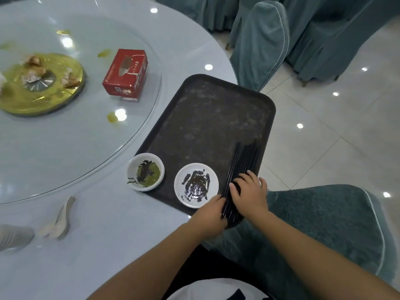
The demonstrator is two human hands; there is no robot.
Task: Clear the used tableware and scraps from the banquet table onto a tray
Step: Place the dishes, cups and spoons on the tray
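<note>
Chopsticks (242,163), black and glossy, lie in a tight bundle along the right side of the tray (207,118), their far tips fanned slightly apart and their near ends reaching the tray's near right corner. The right hand (249,191) lies across the bundle with its fingers bent over the sticks and its thumb on them. The left hand (211,215) meets the bundle's near end from the left, fingers curled against it; their tips are hidden behind the sticks.

The tray is dark, rectangular with rounded corners, its floor scuffed with pale smears, and its right side overhangs the edge of the pale blue worktop (108,234). On its near part, just left of the chopsticks, stands a white saucer (195,185) streaked with dark sauce. A second saucer (145,172), holding greenish oil and dark bits, sits across the tray's near left corner.

Beyond the tray's left side, on a glass turntable (86,137), stands a red tissue box (125,73); it carries white characters and a small printed panel, too blurred to read. Further left is a gold disc (41,83) strewn with crumpled scraps. Well to the tray's near left lie pale spoons (59,219), smeared by blur, and a pale object cut off by the picture's edge. Teal-covered chairs (324,224) stand to the tray's right.
</note>
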